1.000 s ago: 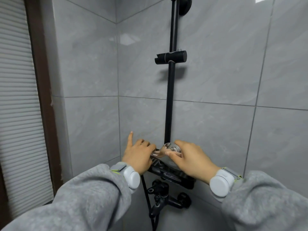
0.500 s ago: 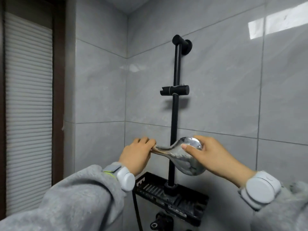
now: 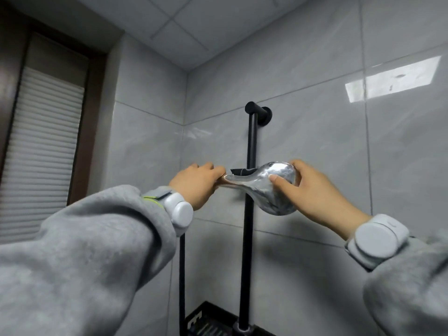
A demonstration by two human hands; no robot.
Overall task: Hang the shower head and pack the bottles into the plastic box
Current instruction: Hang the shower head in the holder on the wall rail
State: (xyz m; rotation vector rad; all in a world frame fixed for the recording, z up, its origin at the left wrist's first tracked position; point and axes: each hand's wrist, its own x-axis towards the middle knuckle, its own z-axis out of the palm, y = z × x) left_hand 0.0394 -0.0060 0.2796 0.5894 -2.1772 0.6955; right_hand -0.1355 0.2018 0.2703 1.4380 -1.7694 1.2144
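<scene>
A chrome shower head (image 3: 271, 187) is held level with the black holder bracket (image 3: 241, 170) on the vertical black rail (image 3: 251, 141). My left hand (image 3: 197, 184) is shut on its handle at the left. My right hand (image 3: 308, 190) grips the round head from the right, thumb on its back. The head covers most of the bracket; only the bracket's left end shows. A black hose (image 3: 181, 275) hangs down below my left wrist. No bottles or plastic box are in view.
A black wire shelf (image 3: 206, 321) sits at the foot of the rail. Grey tiled walls meet in a corner left of the rail. A white pleated blind (image 3: 41, 161) in a dark frame fills the far left.
Both hands have lifted the shower head from the shelf up to the bracket's height. The view has tilted upward, so the shelf has dropped to the bottom edge.
</scene>
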